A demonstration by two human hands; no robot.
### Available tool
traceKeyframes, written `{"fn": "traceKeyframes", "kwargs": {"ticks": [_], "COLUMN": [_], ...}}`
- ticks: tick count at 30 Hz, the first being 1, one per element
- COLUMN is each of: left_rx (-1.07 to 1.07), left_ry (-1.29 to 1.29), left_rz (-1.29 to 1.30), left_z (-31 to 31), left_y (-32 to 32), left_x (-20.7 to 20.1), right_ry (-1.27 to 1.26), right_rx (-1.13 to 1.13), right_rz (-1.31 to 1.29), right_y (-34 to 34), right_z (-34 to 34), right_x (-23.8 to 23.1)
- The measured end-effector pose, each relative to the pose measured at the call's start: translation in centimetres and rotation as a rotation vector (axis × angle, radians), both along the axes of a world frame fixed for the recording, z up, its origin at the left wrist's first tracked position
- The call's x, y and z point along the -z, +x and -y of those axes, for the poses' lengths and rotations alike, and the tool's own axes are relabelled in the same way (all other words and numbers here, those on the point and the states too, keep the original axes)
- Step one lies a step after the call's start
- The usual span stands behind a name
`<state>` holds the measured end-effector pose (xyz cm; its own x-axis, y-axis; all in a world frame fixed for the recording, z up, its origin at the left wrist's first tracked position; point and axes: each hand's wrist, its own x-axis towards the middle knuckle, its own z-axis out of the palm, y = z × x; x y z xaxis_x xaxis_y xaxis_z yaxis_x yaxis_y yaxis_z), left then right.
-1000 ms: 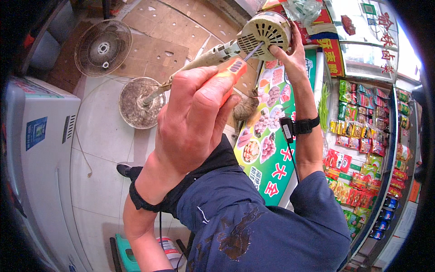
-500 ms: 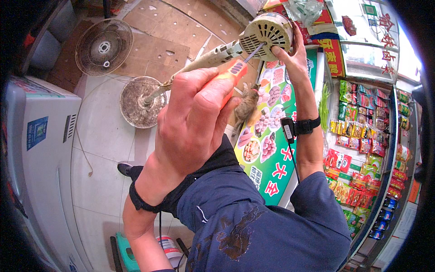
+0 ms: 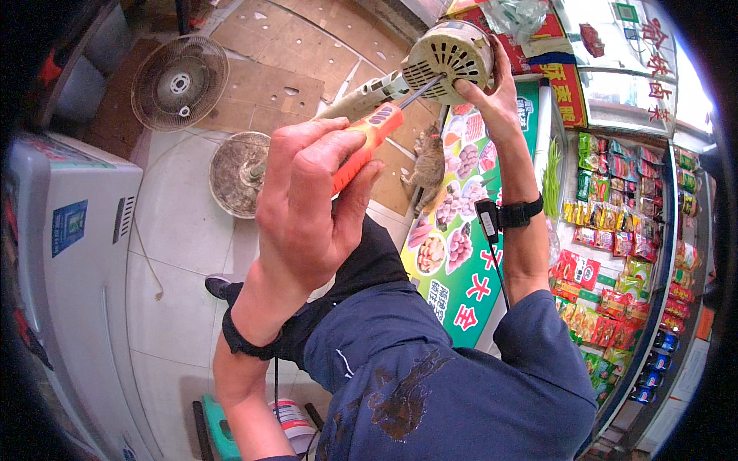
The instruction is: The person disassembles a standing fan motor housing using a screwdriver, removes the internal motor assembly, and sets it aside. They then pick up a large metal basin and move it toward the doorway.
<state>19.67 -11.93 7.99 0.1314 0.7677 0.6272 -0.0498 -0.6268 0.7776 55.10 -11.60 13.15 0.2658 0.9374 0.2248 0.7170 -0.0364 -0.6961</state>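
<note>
Clasps an orange-handled screwdriver [image 3: 369, 138] in the left hand [image 3: 304, 200], toward ten o'clock from centre, with the grip curled closely round the handle. Points the metal shaft [image 3: 419, 92] toward one o'clock, as far as the slotted face of a cream motor housing [image 3: 446, 58]. Holds this housing in the right hand [image 3: 492, 92], between one and two o'clock, with the grip spread wide around the rim and the thumb against the face. Look toward eight o'clock from the housing for a pale pole [image 3: 361, 100], partly hidden behind the left hand. Find at ten o'clock a round base [image 3: 227, 184] and, farther out, a wire fan grille [image 3: 154, 96] lying on the floor. See also a tabby cat [image 3: 429, 170] between one and two o'clock, a green printed panel [image 3: 480, 269] near three, and snack packets [image 3: 611, 215] farther out at three.
</note>
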Motion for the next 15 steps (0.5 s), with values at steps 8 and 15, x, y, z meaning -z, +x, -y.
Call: {"fn": "traceKeyframes", "kwargs": {"ticks": [8, 15], "left_rx": [-0.002, -0.021], "left_ry": [0.015, -0.044], "left_rz": [0.014, 0.003], "left_z": [0.28, 0.30], "left_y": [-0.35, -0.77], "left_x": [0.00, 0.44], "right_ry": [0.008, 0.000], "right_rx": [-0.020, -0.004], "right_rz": [-0.015, -0.013], "right_y": [0.07, -0.13], "right_z": [-0.15, -0.10], "right_x": [0.19, 0.28]}}
